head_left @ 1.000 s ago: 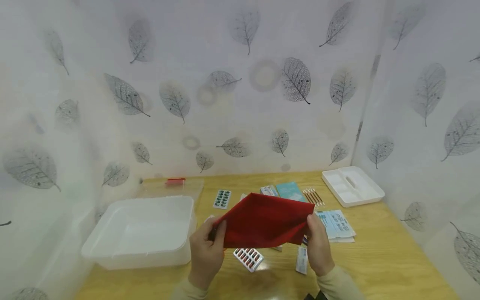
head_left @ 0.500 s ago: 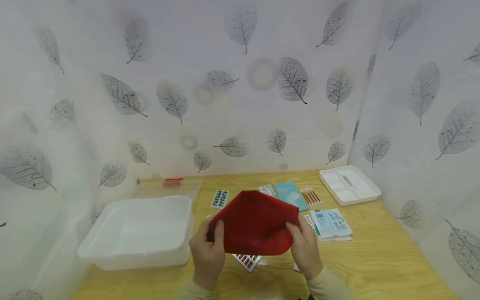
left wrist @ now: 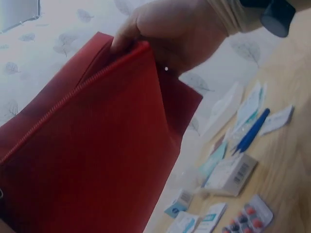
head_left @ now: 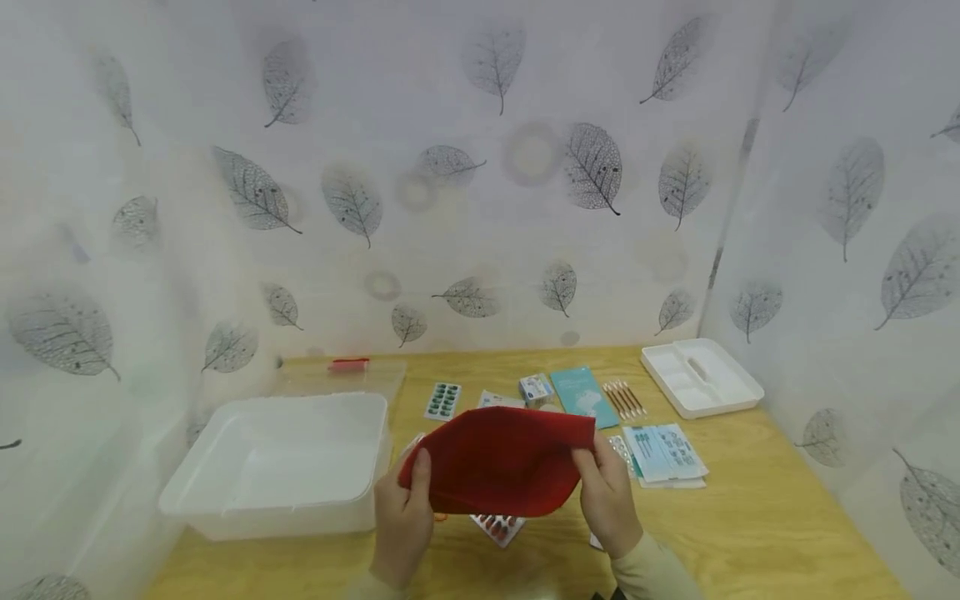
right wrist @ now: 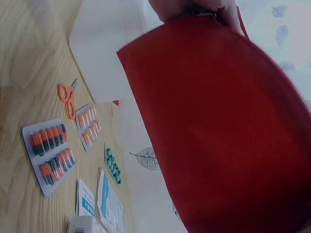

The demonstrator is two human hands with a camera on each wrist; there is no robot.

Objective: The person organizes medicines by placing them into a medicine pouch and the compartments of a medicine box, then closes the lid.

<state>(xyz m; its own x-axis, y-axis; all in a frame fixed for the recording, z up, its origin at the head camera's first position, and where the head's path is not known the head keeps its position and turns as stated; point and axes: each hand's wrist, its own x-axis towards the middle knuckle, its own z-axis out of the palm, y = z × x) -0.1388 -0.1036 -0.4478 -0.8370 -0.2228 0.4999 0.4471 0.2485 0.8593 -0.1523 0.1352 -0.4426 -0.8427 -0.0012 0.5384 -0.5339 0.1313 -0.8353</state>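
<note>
Over a wooden table (head_left: 780, 517), plain red pouch (head_left: 502, 462) (zipper-edged), gripped by both hands (head_left: 402, 518) (head_left: 609, 502)

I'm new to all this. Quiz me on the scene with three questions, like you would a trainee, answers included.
1. Which thing is held up: A) blue tweezers, B) red pouch, or C) white carton?
2. True or false: the orange-handled scissors lie on the table, outside the white box.
3. Fill in: in the head view, between the teal packet and the white tray lie brown-stemmed ____ ____.

Key: 1. B; 2. true; 3. cotton swabs
</note>
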